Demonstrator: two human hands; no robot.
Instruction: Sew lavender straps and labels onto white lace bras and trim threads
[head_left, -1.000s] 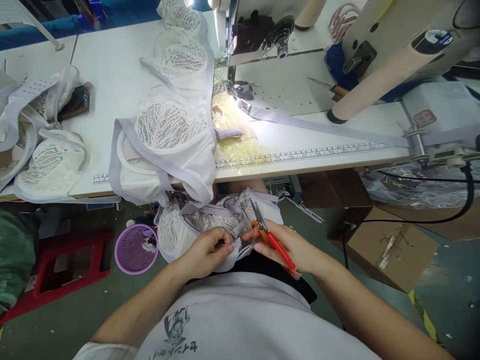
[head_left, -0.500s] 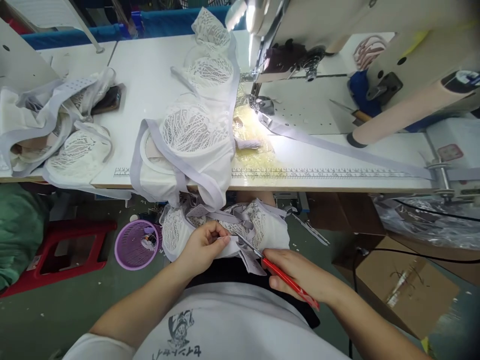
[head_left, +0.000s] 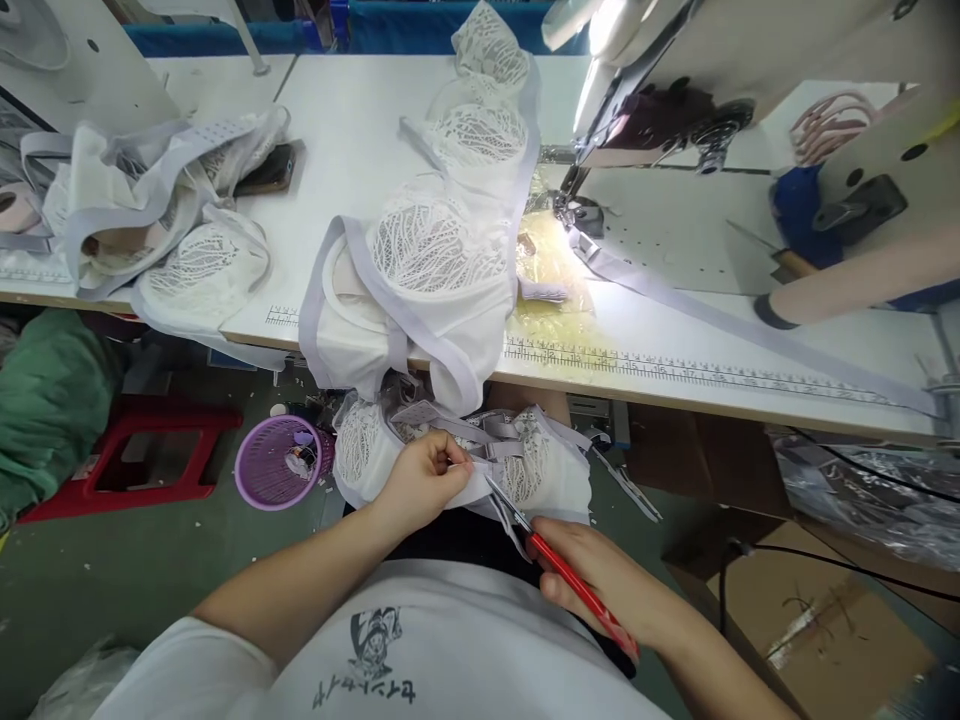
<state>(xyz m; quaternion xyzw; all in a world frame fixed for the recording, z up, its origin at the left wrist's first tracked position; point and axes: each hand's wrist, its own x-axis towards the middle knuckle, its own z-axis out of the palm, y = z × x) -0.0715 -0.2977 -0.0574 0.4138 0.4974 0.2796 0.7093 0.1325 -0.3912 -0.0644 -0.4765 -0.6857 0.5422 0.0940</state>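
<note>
On my lap lies a white lace bra [head_left: 551,480] with pale lilac straps. My left hand [head_left: 424,480] is closed in a pinch on the edge of its white fabric, near the middle. My right hand [head_left: 600,570] grips a pair of scissors [head_left: 574,580] with long red handles. Their metal blades point up and left, touching or very near the fabric beside my left fingertips. Whether they are cutting cannot be made out. A second lace bra [head_left: 442,240] lies on the sewing table above my lap, its lower part hanging over the edge.
A sewing machine [head_left: 675,120] with a lit lamp stands at the right of the table [head_left: 360,110]. A lilac band [head_left: 720,320] runs from its needle area. More bras [head_left: 202,260] and a phone [head_left: 270,170] lie left. Below are a purple basket [head_left: 259,465], red stool [head_left: 120,490] and cardboard box [head_left: 840,600].
The view has shifted, so the table sits further right and tilts. The scissors stay by the pinched fabric, and the loose strip under the blades hangs differently.
</note>
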